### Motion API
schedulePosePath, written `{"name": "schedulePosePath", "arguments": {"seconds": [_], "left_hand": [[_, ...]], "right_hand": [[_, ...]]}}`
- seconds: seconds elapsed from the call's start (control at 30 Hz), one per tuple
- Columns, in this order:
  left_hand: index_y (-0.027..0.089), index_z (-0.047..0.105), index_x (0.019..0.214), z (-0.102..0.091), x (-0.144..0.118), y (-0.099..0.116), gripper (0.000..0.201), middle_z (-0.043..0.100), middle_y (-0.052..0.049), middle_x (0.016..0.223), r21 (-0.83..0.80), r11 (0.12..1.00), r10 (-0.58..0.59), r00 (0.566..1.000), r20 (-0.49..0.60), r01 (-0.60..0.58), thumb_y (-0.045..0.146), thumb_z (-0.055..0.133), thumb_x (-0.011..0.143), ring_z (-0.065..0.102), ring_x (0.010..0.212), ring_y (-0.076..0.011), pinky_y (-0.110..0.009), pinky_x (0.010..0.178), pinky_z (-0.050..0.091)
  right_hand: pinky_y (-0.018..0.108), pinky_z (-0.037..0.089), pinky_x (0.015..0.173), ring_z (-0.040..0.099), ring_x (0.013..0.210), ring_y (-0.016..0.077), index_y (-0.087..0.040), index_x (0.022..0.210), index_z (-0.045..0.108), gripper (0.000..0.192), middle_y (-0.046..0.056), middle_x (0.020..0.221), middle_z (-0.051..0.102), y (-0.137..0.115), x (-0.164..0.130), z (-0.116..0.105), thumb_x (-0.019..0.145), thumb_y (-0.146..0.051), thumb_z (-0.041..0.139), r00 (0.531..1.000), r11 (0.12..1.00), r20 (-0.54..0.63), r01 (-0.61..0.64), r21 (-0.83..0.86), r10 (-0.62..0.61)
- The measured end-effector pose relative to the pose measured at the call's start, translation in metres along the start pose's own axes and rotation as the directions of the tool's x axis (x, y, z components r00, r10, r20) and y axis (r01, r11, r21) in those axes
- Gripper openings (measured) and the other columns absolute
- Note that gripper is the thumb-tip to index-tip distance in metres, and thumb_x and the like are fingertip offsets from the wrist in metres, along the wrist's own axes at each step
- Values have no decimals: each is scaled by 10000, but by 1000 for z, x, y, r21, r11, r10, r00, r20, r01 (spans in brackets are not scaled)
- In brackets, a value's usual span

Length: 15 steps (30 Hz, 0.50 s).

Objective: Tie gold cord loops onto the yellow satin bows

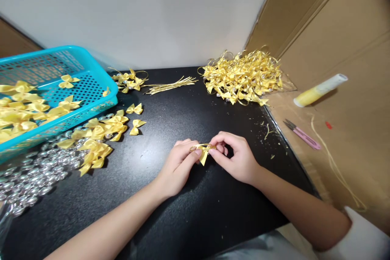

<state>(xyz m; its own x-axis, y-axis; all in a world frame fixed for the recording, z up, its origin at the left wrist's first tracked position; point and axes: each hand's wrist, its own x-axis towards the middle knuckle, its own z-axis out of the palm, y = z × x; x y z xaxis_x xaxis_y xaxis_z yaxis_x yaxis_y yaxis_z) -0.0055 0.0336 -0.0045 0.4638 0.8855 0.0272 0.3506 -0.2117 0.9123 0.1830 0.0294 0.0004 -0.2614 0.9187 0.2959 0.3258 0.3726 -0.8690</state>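
While resting low on the black table, pinching one yellow bow between left hand and right hand, fingers closed.

black table, white wall, cardboard partition

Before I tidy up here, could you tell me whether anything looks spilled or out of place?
Small yellow scraps lie scattered on the black tabletop near its right edge, and pink thread snips lie off it on the cardboard.
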Motion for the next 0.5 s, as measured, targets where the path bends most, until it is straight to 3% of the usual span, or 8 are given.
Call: {"name": "schedulePosePath", "arguments": {"seconds": [0.3, 0.5], "left_hand": [[197, 468, 637, 2, 1, 1, 371, 511, 24, 620, 71, 997, 17, 1000, -26, -15, 339, 391, 971, 494, 653, -159, -319, 733, 384], [201, 512, 672, 2, 0, 1, 354, 551, 15, 639, 54, 998, 20, 998, -65, -16, 363, 393, 963, 523, 666, -168, -316, 722, 403]], "right_hand": [[221, 382, 525, 442, 553, 83, -183, 765, 640, 69, -36, 629, 491, -4, 3, -4, 822, -154, 613, 1000, 998, -8, 16, -65, -17], [218, 415, 535, 493, 567, 93, -173, 739, 638, 101, -17, 635, 568, 2, 9, -11, 804, -249, 649, 979, 983, -109, -166, 79, 174]]}}
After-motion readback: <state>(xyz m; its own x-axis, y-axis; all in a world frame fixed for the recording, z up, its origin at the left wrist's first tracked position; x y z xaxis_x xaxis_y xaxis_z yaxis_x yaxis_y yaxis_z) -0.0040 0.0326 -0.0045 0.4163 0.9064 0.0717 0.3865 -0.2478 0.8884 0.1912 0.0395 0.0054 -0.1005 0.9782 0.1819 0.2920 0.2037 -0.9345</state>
